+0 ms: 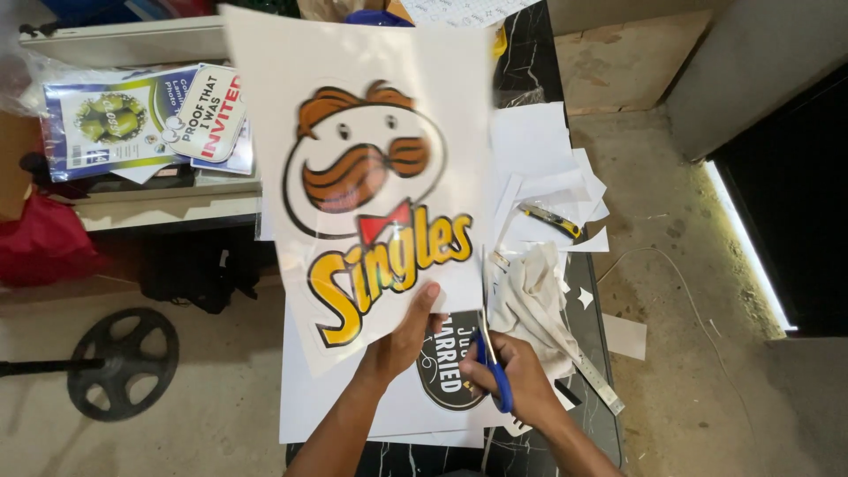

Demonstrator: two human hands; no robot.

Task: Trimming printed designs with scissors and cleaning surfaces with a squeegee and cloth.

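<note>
Printed sheet [371, 177] with a cartoon moustached face and yellow lettering is held up over the dark counter [521, 62], the left hand [402, 340] pinching its lower edge. Blue-handled scissors [490, 353] sit in the right hand [521, 380], fingers closed through the loops, blades at the sheet's right edge. Cutting cleanly likely means keeping the sheet taut and turning it, not the scissors.
</note>
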